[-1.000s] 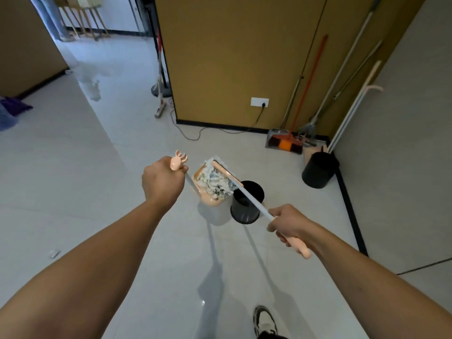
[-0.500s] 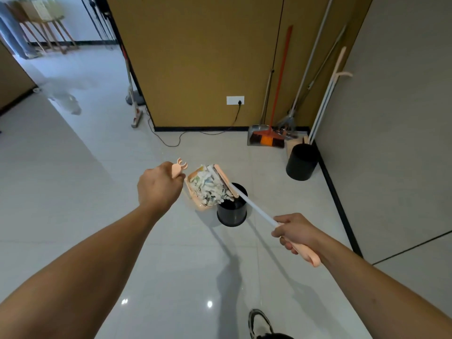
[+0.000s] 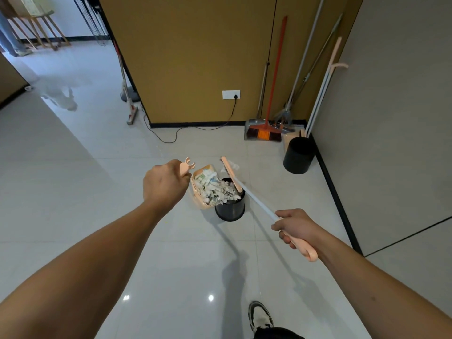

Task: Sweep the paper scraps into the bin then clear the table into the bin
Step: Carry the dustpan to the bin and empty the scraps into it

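Observation:
My left hand (image 3: pixel 164 184) grips the peach handle of a peach dustpan (image 3: pixel 198 198), which is tilted over a small black bin (image 3: pixel 230 209) on the floor. White and green paper scraps (image 3: pixel 213 189) spill from the pan across the bin's mouth. My right hand (image 3: pixel 294 226) grips the peach end of a white-shafted broom (image 3: pixel 256 201). The broom's narrow peach head (image 3: pixel 231 172) lies against the scraps above the bin.
A second, larger black bin (image 3: pixel 299 155) stands in the corner by the right wall. An orange broom with a grey dustpan (image 3: pixel 263 133) and several long-handled tools lean on the brown wall. A black cable (image 3: pixel 171 138) trails on the floor. My shoe (image 3: pixel 260 316) is at the bottom.
The dustpan has tipped further over the small bin and the scraps now slide into its mouth. The broom head moved up behind the scraps. My view shifted closer to the corner.

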`<state>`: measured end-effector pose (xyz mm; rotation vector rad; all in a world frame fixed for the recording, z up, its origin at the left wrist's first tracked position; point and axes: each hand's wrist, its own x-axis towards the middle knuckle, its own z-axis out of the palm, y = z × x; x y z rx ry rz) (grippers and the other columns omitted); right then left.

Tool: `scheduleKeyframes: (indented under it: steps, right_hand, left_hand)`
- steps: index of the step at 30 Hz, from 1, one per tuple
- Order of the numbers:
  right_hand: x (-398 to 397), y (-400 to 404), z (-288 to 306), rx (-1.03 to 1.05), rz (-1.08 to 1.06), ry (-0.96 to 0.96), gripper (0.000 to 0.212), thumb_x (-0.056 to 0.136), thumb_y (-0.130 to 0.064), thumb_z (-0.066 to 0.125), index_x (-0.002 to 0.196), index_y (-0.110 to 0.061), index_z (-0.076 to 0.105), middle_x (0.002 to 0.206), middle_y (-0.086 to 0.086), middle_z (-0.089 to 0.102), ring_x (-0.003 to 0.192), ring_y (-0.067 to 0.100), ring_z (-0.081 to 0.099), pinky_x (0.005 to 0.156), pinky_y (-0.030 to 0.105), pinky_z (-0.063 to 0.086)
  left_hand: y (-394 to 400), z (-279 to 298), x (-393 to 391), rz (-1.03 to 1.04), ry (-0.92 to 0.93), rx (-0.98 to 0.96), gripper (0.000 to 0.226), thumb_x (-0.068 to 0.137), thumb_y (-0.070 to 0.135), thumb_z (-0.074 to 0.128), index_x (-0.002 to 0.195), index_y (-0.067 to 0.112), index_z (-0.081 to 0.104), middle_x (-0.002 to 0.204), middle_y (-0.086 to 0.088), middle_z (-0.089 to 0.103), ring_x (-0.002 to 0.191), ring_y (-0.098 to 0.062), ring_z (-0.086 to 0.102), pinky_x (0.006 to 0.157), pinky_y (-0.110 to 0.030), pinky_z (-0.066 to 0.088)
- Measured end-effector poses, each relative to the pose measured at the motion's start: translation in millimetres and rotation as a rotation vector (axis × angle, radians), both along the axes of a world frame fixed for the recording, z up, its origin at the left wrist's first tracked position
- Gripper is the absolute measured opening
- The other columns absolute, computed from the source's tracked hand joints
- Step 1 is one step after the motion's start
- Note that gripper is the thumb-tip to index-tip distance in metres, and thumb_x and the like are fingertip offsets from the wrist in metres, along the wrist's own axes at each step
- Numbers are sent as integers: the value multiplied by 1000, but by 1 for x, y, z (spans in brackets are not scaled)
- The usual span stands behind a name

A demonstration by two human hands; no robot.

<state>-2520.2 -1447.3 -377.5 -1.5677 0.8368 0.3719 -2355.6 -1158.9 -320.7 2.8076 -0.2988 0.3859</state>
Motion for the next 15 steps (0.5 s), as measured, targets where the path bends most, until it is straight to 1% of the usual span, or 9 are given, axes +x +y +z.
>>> scheduleKeyframes:
  steps: [5,8,11,15]
  right_hand:
    - [-4,3,5,37,-19,2,44,83,-1,67,121,-21,55,70,13,58,40,15,45,40,22,38]
    - [-7,3,8,84,-60,16,44,86,-1,67,123,-20,54,69,12,55,40,14,43,39,20,35]
    - [-11,5,9,105,-65,19,43,87,-2,67,124,-19,53,71,12,55,41,14,43,40,21,36]
    - [-14,0,9,168,-93,28,40,87,-3,67,123,-17,56,66,10,54,42,14,43,41,21,36]
  left_hand:
    - [-4,-2,-5,-96,-55,79,22,86,43,54,83,22,61,61,0,60,57,-26,50,51,-30,41]
    - [-9,-3,-5,-151,-87,132,20,85,42,55,86,23,62,59,1,58,55,-26,50,50,-29,36]
    - [-15,-3,-4,-189,-127,164,19,85,41,59,88,23,62,58,2,57,52,-23,44,50,-27,29]
    - [-25,-4,-3,-231,-152,214,21,85,39,63,86,19,61,56,-1,56,50,-26,44,49,-27,29]
